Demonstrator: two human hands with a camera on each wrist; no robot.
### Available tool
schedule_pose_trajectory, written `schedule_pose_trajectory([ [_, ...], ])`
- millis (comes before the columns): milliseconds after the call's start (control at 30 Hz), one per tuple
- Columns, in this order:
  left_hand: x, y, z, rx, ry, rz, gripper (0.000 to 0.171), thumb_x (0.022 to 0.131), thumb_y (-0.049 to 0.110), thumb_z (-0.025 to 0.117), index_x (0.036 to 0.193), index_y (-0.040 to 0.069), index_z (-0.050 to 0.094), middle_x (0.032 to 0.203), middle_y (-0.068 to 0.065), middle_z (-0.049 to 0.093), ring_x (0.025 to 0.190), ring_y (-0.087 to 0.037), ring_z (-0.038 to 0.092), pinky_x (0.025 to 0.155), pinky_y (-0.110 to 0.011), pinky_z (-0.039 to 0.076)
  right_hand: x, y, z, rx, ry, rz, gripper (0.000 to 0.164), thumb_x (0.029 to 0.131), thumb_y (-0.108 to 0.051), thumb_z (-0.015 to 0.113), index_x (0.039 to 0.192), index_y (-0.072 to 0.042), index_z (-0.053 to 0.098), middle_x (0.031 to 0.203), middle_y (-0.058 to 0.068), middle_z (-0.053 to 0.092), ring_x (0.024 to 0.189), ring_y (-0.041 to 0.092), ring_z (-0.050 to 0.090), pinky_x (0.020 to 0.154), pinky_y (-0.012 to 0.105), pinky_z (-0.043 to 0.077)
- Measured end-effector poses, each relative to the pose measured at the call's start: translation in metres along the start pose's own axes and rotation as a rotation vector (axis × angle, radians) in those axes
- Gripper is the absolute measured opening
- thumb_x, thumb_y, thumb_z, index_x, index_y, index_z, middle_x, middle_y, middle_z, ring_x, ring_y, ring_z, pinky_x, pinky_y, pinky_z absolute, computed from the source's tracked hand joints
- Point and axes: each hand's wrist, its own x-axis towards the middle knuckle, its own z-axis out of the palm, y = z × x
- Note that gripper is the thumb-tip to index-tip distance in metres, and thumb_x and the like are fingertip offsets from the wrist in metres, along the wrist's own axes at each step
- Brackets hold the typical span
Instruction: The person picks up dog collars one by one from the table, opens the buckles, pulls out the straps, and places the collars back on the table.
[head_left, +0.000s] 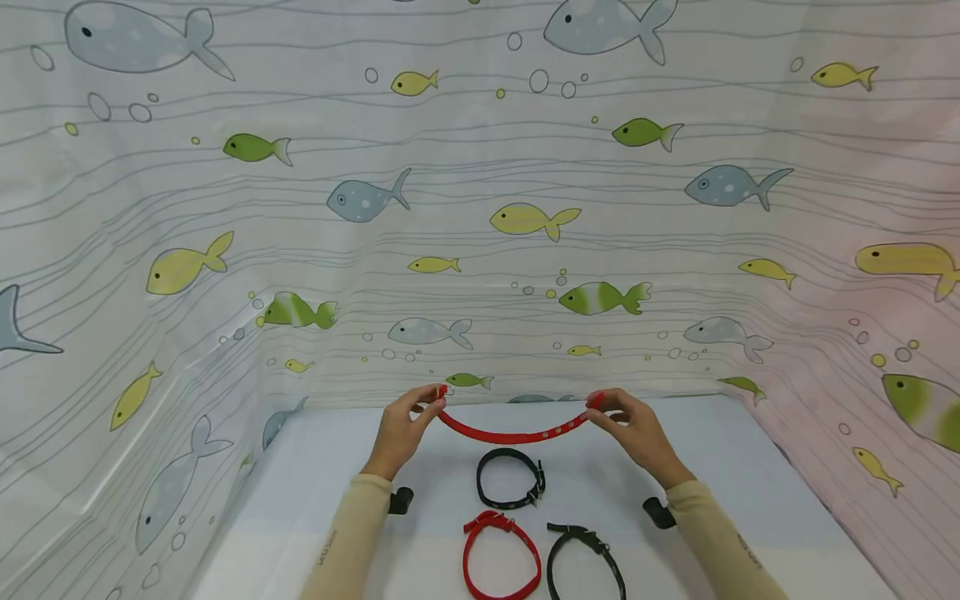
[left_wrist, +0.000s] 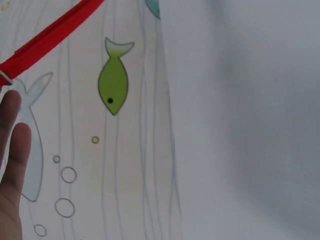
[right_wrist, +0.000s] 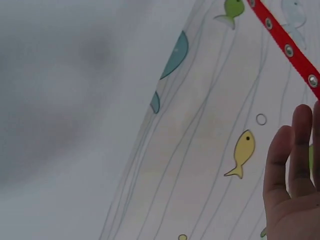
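Observation:
A red collar (head_left: 504,437), unbuckled, hangs in a shallow curve between both hands above the white table. My left hand (head_left: 402,425) pinches its left end, where a bit of metal shows in the left wrist view beside the fingers (left_wrist: 17,155). Its other end, with metal-rimmed holes, is pinched by my right hand (head_left: 632,425); several of these eyelets line the red strap (right_wrist: 295,57) in the right wrist view. Below the strap lies a black collar (head_left: 480,479), closed into a loop. Nearer to me lie a second red collar (head_left: 467,562) and another dark collar (head_left: 611,567), both looped.
The white table (head_left: 300,475) reaches back to a curtain (head_left: 450,167) printed with fish, which also hangs at both sides. Dark wrist-worn devices show under the left wrist (head_left: 401,501) and the right wrist (head_left: 659,512).

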Motion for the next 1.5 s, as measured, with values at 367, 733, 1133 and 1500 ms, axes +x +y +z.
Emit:
schedule_pose_trajectory([
  [367,0.013,-0.051,0.001,0.043,-0.024,-0.140,0.037,0.093,0.020,0.076,0.128,0.014,0.067,0.106,0.002,0.072,0.101,-0.017,0.066,0.081,-0.036,0.054,0.019,0.044,0.004,-0.162,-0.011,0.117,0.031,0.088,-0.036,0.080,0.111,-0.017,0.068,0.101,-0.003,0.071,0.093,0.018,0.066,0.077,0.036,0.054],
  [733,0.001,-0.072,0.016,0.151,-0.103,-0.258,0.037,0.090,0.018,0.079,0.124,0.009,0.068,0.101,-0.001,0.073,0.093,-0.021,0.066,0.084,-0.044,0.052,0.019,0.067,0.002,-0.314,-0.142,0.243,0.025,0.087,-0.029,0.082,0.105,-0.016,0.071,0.091,-0.003,0.068,0.080,0.018,0.058,0.063,0.032,0.048],
  [1133,-0.007,-0.089,0.022,0.220,-0.143,-0.406,0.044,0.095,0.025,0.073,0.132,0.004,0.062,0.107,-0.010,0.073,0.101,-0.028,0.067,0.093,-0.051,0.050,0.013,0.070,0.002,-0.404,-0.223,0.354,0.032,0.092,-0.033,0.076,0.115,-0.011,0.072,0.107,0.004,0.070,0.091,0.023,0.060,0.070,0.041,0.051],
  [1500,0.009,-0.047,0.037,0.451,-0.086,-0.151,0.049,0.093,0.027,0.075,0.135,0.005,0.060,0.135,-0.019,0.058,0.125,-0.040,0.053,0.104,-0.057,0.042,0.015,0.051,-0.002,-0.410,-0.093,0.220,0.040,0.094,-0.034,0.074,0.124,-0.008,0.067,0.133,0.019,0.058,0.120,0.040,0.052,0.098,0.060,0.045],
])
